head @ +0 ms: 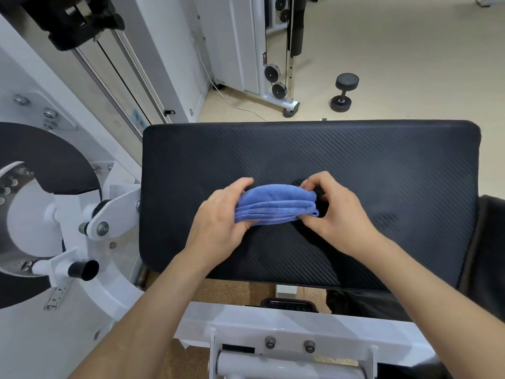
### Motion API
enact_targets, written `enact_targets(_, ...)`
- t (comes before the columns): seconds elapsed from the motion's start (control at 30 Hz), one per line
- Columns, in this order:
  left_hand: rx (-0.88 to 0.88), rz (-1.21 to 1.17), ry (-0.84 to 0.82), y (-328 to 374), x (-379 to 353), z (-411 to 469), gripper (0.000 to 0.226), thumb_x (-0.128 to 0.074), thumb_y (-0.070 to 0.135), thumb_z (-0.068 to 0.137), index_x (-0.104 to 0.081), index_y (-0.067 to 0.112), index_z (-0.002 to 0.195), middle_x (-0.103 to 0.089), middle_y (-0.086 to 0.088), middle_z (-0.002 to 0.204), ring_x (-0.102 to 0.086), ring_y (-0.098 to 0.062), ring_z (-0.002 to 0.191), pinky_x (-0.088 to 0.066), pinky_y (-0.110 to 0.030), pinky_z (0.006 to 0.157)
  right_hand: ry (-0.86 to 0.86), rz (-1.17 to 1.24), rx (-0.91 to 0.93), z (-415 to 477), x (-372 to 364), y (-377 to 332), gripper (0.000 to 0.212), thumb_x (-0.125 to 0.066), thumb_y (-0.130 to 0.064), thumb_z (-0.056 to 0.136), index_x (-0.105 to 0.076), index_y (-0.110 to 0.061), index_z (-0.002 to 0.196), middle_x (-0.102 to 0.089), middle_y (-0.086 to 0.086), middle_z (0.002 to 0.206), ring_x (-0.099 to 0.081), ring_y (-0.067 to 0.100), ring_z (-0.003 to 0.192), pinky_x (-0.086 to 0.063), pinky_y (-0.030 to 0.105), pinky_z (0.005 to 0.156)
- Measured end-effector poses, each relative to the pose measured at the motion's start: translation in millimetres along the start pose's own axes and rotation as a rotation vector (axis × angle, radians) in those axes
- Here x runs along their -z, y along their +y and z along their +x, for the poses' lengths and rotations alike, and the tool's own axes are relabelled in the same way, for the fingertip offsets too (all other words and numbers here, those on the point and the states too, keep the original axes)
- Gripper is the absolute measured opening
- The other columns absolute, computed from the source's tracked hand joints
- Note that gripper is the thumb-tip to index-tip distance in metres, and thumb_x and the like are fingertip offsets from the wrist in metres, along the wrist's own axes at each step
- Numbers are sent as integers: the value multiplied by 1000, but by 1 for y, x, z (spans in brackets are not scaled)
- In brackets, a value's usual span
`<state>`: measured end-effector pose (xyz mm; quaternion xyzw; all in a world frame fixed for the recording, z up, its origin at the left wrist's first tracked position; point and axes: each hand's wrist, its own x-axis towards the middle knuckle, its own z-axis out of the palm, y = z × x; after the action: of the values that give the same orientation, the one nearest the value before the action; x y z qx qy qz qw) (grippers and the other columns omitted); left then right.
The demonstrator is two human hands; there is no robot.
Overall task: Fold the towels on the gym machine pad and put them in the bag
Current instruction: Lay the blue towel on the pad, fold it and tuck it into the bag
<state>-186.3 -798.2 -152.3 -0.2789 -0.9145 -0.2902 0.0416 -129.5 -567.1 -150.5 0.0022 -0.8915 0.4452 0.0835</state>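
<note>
Showing the black gym machine pad [382,160], with one blue towel [276,203] over its middle. Already folded into a thick bundle of several layers; touching the pad or just lifted, cannot tell. Gripped at the left end by the left hand [221,214], fingers curled over the far edge and thumb on the near side; pinched at the right end by the right hand [338,212], fingers bent. Judged late in folding this towel, perhaps squaring the edges. Bagging yet to come; no bag identified with certainty, no second towel seen.
</note>
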Motion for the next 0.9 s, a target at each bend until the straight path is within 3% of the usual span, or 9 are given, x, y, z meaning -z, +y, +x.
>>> enact_targets(0.1,-191,268,29,-3,-6,-13,50,-62,24,79,-55,21,128,-58,0,105,-55,-21,96,-45,-41,84,43,-249,231,-18,-10,9,61,-70,1,69,-55,-22,124,-59,-5,107,-55,18,96,-51,41,75)
enact_targets(0.23,-275,310,-11,5,-6,-24,32,-71,16,70,-64,13,101,-59,-2,97,-58,-21,90,-46,-32,75,83,-349,315,-30,-20,17,55,-68,5,65,-65,-19,115,-52,3,109,-50,20,99,-49,43,73)
enact_targets(0.37,-7,106,-28,34,10,-43,28,-73,33,74,-63,23,98,-57,10,85,-56,-12,70,-48,-29,56,204,152,-244,-49,-14,-3,53,-72,-6,77,-60,-26,124,-48,-2,118,-55,13,109,-48,35,95)
enact_targets(0.47,144,110,135,58,18,-63,34,-77,25,72,-59,22,100,-51,8,80,-51,-14,66,-44,-32,48,129,794,-779,-78,-7,-34,42,-70,-28,85,-58,-22,125,-65,4,112,-67,17,101,-52,34,84)
enact_targets(0.57,8,303,242,79,12,-88,48,-70,16,70,-53,18,116,-50,-2,84,-49,-21,67,-39,-30,43,-103,1090,-850,-107,-16,-69,34,-63,-39,87,-66,-16,112,-74,10,105,-71,22,99,-55,42,86)
enact_targets(0.63,-111,421,253,94,-2,-108,47,-66,11,73,-52,16,118,-47,-5,88,-45,-23,68,-37,-33,46,-144,1163,-786,-118,-26,-90,31,-60,-36,90,-67,-11,107,-75,6,97,-71,21,94,-56,42,86)
enact_targets(0.73,-132,411,153,111,-15,-139,55,-71,14,72,-51,15,123,-43,-3,101,-45,-22,78,-38,-34,58,-29,1168,-767,-127,-35,-105,23,-63,-27,91,-65,-10,106,-74,3,82,-71,14,75,-55,29,63)
enact_targets(0.8,-73,278,32,116,-11,-159,65,-69,23,73,-47,17,134,-45,0,115,-50,-19,92,-47,-33,69,60,1109,-792,-130,-37,-105,21,-63,-24,92,-62,-14,111,-75,4,89,-72,14,76,-52,21,54)
enact_targets(0.9,106,-166,2,128,6,-180,53,-61,30,80,-55,24,132,-51,11,124,-54,-11,111,-49,-28,88,60,943,-699,-141,-38,-102,26,-62,-24,93,-57,-26,118,-73,-4,104,-71,9,88,-50,13,54)
